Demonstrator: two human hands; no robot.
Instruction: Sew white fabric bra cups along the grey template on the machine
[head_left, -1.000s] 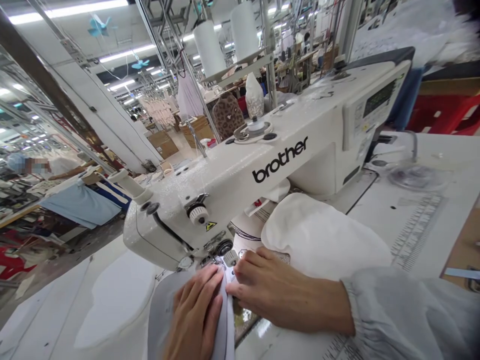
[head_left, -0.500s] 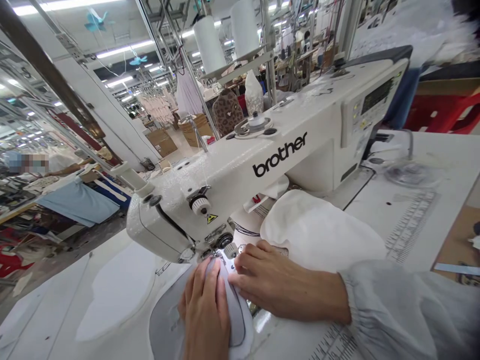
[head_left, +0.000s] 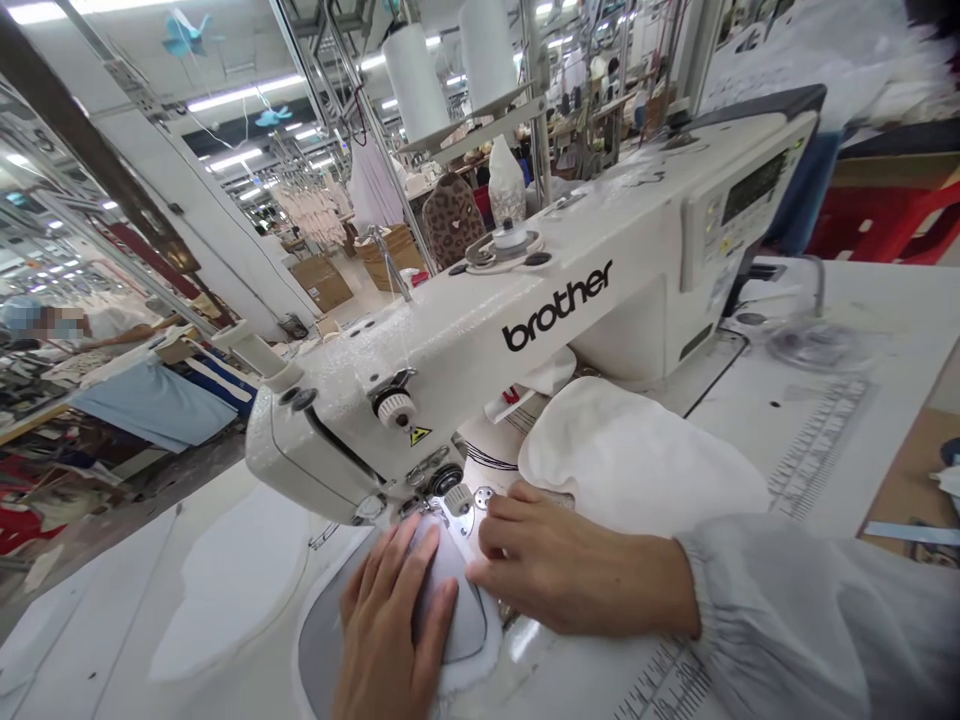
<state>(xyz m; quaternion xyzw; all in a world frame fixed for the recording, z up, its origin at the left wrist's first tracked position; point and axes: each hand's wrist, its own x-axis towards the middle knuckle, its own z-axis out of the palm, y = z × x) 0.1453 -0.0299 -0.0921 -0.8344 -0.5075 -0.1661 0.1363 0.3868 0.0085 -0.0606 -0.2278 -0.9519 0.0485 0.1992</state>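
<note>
A grey rounded piece (head_left: 319, 640) lies on white padded fabric (head_left: 487, 655), its front end under the needle area of a white brother sewing machine (head_left: 465, 350). My left hand (head_left: 397, 620) rests flat on the grey piece, fingers stretched toward the presser foot and thumb spread away. Just right of the needle, my right hand (head_left: 562, 570) is closed, with curled fingers and the thumb tip at the right edge of the white fabric. What lies inside its pinch is partly hidden. The machine lamp lights the spot between the hands.
Loose white cloth (head_left: 637, 455) lies under the machine arm. Left of the machine head is a white cut panel (head_left: 236, 580). Rulers (head_left: 821, 440) are marked on the table. Thread cones (head_left: 416, 85) stand above, and a red chair (head_left: 877, 220) is behind right.
My left hand has shifted slightly left and its thumb has spread away from the fingers. The right fingertips have moved slightly right. The view has shifted a little.
</note>
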